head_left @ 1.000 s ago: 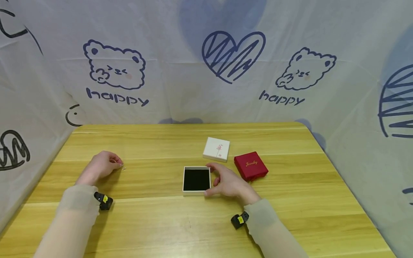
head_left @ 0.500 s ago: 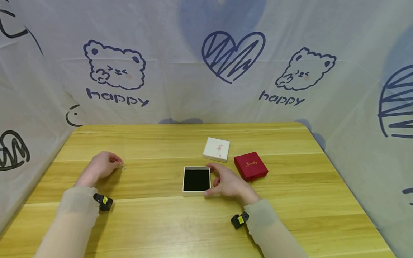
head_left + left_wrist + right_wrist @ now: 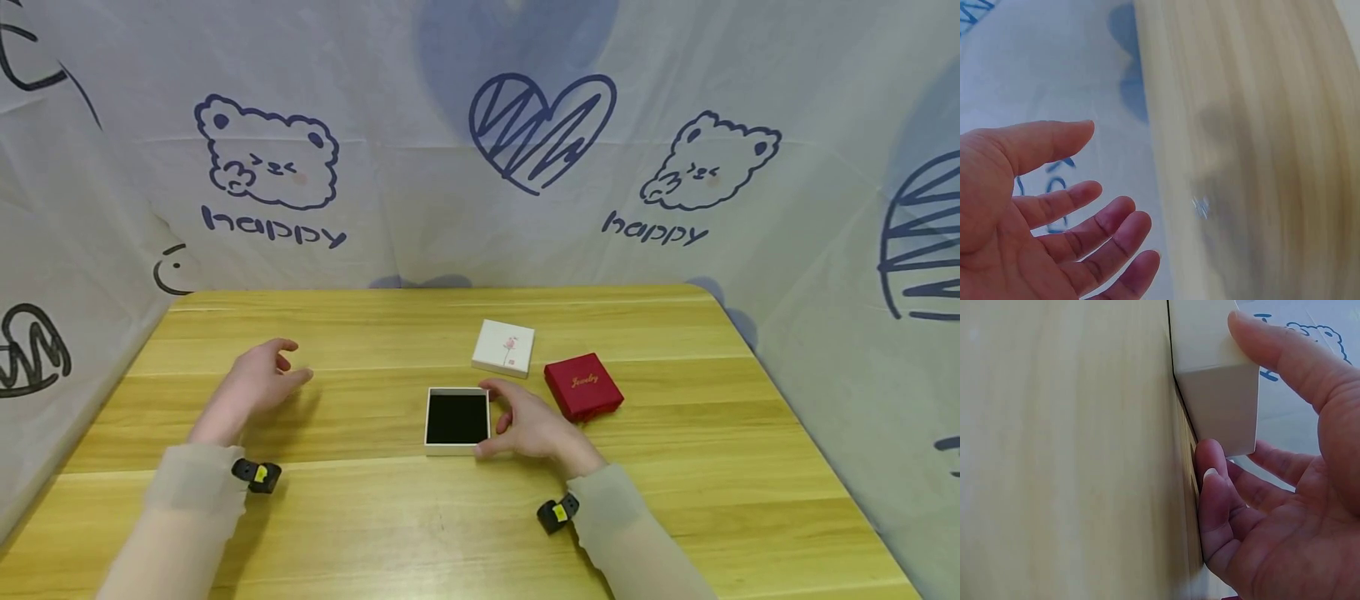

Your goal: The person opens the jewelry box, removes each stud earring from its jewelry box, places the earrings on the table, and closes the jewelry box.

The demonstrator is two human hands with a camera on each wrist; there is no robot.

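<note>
My left hand [image 3: 262, 382] hovers over the left part of the table, its fingers spread and thumb apart, holding nothing. In the left wrist view, a small shiny, clear-looking piece [image 3: 1200, 207] lies on the wood beyond the fingertips; its kind is too blurred to tell. The head view does not show it behind the hand. My right hand [image 3: 534, 421] grips the right side of a shallow white box [image 3: 450, 451] with a black lining, thumb at the near corner and fingers at the far one. In the right wrist view, the box's white wall [image 3: 1219, 412] sits between thumb and fingers.
A white lid-like box [image 3: 502, 346] with a pink flower print lies behind the black-lined box. To the right sits a red box [image 3: 583, 385] marked "Jewelry". The wooden table [image 3: 360, 533] ends at a printed cloth [image 3: 405, 200] at the back.
My left hand has let go of the small shiny piece, opened its fingers, and moved up and slightly right. The right hand and the boxes have stayed in place.
</note>
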